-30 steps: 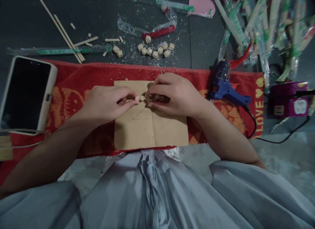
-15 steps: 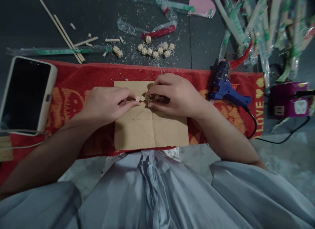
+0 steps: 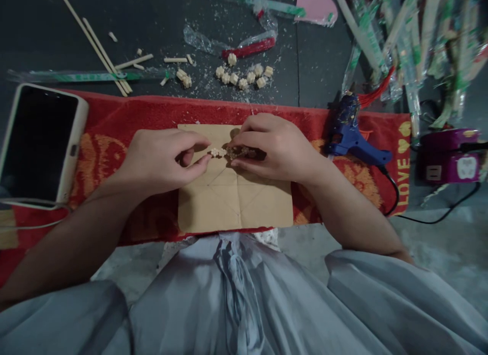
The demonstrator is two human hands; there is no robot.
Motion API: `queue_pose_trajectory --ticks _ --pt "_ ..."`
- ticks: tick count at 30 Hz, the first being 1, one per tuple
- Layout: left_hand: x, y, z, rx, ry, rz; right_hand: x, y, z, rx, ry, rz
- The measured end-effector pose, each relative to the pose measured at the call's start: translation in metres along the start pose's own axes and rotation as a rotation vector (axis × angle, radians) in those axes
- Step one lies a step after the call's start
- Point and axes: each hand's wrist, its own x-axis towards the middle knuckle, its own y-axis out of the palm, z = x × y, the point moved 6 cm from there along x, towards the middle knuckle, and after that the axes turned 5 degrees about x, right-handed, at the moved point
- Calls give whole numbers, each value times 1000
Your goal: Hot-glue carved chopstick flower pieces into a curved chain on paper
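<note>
A row of small pale flower-shaped stick pieces (image 3: 218, 152) lies above a tan cardboard sheet (image 3: 206, 207) marked with ruled lines. My right hand (image 3: 276, 146) grips the row's right part between thumb and fingers, which hide some of it. At the row's left end is my left hand (image 3: 163, 156), its thumb and forefinger parted around the tip with a gap between them. More of these flower-shaped pieces (image 3: 243, 83) lie loose on the dark table beyond the sheet.
Under the sheet lies a red towel (image 3: 152, 108). A blue glue gun (image 3: 354, 136) with a black cord rests right, beside a purple box (image 3: 448, 154). A phone (image 3: 40, 141) lies left, thin sticks (image 3: 95, 47) behind it. Plastic-wrapped sticks (image 3: 400, 34) crowd the back right.
My left hand's thumb and forefinger have drawn back left and spread apart from the row's left end. My right hand keeps its hold. The whole view has shifted slightly.
</note>
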Motion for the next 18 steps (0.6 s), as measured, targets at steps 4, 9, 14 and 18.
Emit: queue_pose_trajectory --ticks 4,9,14,18 --pt "2 5 1 -52 21 5 -2 0 -1 7 -25 -10" --pt "3 10 2 -86 39 18 -4 0 -2 10 -69 -46" --pt "5 12 2 -103 -13 93 -4 0 -2 20 -53 -45" --pt "7 11 -3 -79 -82 148 -6 -3 0 16 -69 -48"
